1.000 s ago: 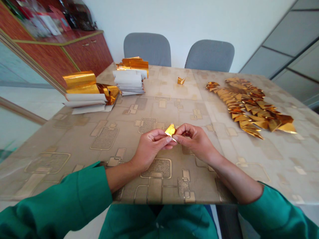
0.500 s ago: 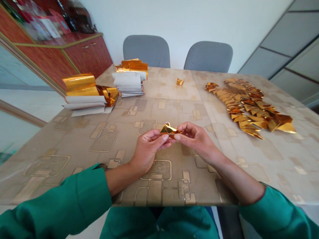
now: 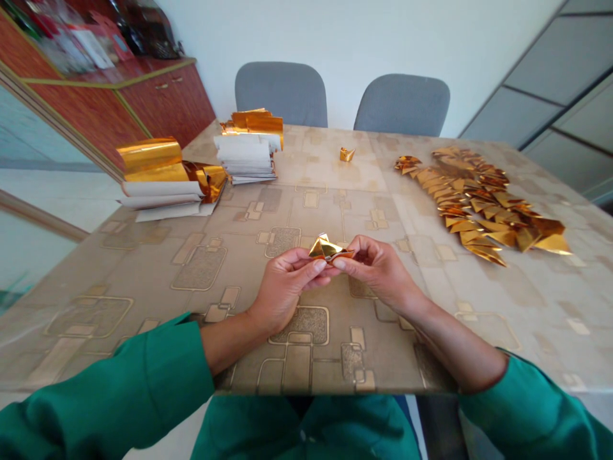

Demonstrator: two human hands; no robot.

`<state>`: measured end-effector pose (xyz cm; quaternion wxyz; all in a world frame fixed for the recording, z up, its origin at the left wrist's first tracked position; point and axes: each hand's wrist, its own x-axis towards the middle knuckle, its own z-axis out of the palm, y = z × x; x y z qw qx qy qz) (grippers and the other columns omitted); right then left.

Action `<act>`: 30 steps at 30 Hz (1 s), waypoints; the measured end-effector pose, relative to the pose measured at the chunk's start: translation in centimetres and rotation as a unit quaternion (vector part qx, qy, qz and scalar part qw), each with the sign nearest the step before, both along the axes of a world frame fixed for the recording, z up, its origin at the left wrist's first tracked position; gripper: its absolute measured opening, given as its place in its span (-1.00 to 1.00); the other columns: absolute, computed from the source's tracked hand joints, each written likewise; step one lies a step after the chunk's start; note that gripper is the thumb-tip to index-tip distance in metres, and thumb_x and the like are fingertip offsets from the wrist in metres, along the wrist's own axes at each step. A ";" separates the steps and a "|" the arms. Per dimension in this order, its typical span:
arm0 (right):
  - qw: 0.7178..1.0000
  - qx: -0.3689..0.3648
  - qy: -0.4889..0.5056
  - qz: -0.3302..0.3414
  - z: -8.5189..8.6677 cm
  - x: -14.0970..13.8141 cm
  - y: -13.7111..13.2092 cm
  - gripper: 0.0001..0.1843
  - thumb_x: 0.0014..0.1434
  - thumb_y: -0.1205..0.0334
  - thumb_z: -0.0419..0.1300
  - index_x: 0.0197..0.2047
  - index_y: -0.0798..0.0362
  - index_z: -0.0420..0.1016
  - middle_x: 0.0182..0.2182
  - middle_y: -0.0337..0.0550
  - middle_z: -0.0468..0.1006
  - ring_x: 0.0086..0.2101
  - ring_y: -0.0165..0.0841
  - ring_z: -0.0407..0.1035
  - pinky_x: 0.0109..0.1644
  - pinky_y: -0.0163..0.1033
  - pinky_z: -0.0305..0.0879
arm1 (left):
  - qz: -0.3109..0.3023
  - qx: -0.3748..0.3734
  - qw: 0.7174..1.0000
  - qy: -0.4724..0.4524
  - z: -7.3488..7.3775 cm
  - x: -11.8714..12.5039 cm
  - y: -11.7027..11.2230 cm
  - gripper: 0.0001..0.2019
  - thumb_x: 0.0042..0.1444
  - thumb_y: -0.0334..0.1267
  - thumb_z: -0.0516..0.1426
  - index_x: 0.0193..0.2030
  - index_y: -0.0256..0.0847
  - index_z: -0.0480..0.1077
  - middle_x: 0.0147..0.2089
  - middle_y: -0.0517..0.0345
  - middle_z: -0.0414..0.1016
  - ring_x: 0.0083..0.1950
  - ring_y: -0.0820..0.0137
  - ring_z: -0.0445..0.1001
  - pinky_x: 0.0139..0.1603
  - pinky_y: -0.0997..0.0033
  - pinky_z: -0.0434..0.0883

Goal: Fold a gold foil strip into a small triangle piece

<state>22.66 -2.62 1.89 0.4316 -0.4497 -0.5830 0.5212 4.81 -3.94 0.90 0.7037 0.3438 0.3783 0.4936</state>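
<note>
My left hand (image 3: 287,287) and my right hand (image 3: 380,271) meet just above the table, fingers curled inward, and between them I pinch a small folded piece of shiny gold foil (image 3: 326,250). The thumb and fingertips (image 3: 318,265) of my left hand press on its near left side, while my right thumb and forefinger grip its right end. The piece is creased into sharp, angular points, with a peak rising at the top and a pale edge showing along its underside. It sits about midway between my hands, over the beige patterned table cover (image 3: 119,268).

Beyond my hands, toward the far edge, stands a tiny folded gold foil shape (image 3: 347,154). To the right lies a long, dense heap of gold foil triangles (image 3: 474,204), overlapping in a curving band. To the left are two stacks of white-backed gold foil sheets, a nearer one (image 3: 163,182) and a farther one (image 3: 246,156), their gold ends curling up. Past the table are two grey upholstered chairs (image 3: 281,92) (image 3: 402,108) and a reddish-brown wooden cabinet (image 3: 163,102), with packets on top too blurred for me to read. My green sleeves (image 3: 110,390) cover both forearms up to the wrists.
</note>
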 end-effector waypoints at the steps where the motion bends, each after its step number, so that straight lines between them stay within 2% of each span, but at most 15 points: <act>1: 1.000 0.004 -0.002 0.004 0.0 0.0 0.0 -0.55 -0.02 -0.12 0.39 -0.45 0.01 0.29 -0.52 -0.32 0.43 -0.48 -0.45 0.27 -0.39 -0.28 0.18 | -0.001 0.000 1.000 -0.002 0.0 0.0 0.0 -0.76 -0.08 -0.23 0.39 -0.32 -0.27 0.48 -0.27 0.12 0.65 -0.24 0.37 0.65 -0.26 0.50 0.57; 9: 0.996 0.060 -0.058 0.014 0.4 0.1 -0.2 -0.64 0.17 -0.04 0.26 -0.44 0.01 0.26 -0.53 -0.35 0.31 -0.49 -0.46 0.14 -0.41 -0.28 0.05 | -0.010 -0.014 1.000 -0.016 0.1 0.0 0.0 -0.77 -0.07 -0.27 0.39 -0.30 -0.27 0.49 -0.26 0.11 0.66 -0.22 0.37 0.65 -0.29 0.57 0.55; 14: 0.994 0.073 -0.080 0.009 0.2 0.1 -0.4 -0.65 0.21 -0.01 0.22 -0.45 0.01 0.25 -0.55 -0.36 0.27 -0.50 -0.47 0.09 -0.42 -0.30 0.03 | -0.010 -0.011 1.000 -0.011 0.3 0.1 0.0 -0.75 -0.09 -0.26 0.40 -0.32 -0.28 0.48 -0.29 0.12 0.66 -0.23 0.37 0.65 -0.30 0.60 0.55; 18: 0.991 0.085 -0.101 0.012 0.3 0.1 -0.4 -0.69 0.21 0.01 0.22 -0.42 0.01 0.29 -0.52 -0.33 0.33 -0.47 -0.44 0.17 -0.39 -0.29 0.09 | -0.004 -0.003 1.000 0.001 0.1 0.1 0.1 -0.77 -0.05 -0.25 0.38 -0.30 -0.27 0.49 -0.26 0.11 0.66 -0.23 0.39 0.65 -0.28 0.58 0.55; 22: 0.992 0.085 -0.084 0.041 0.5 0.1 -0.1 -0.77 0.20 0.02 0.23 -0.26 0.00 0.41 -0.38 -0.23 0.49 -0.38 -0.39 0.32 -0.28 -0.24 0.21 | -0.010 0.007 1.000 0.011 -0.2 0.1 0.1 -0.78 -0.01 -0.25 0.36 -0.26 -0.27 0.49 -0.24 0.08 0.66 -0.20 0.37 0.65 -0.25 0.55 0.55; 30: 0.988 0.095 -0.122 -0.008 -0.2 -0.3 -0.4 -0.72 0.20 0.03 0.22 -0.43 0.00 0.32 -0.55 -0.33 0.37 -0.49 -0.43 0.20 -0.39 -0.27 0.11 | -0.022 0.004 0.999 0.036 -0.1 0.2 -0.2 -0.78 -0.02 -0.24 0.37 -0.33 -0.29 0.46 -0.30 0.07 0.66 -0.22 0.36 0.65 -0.25 0.55 0.55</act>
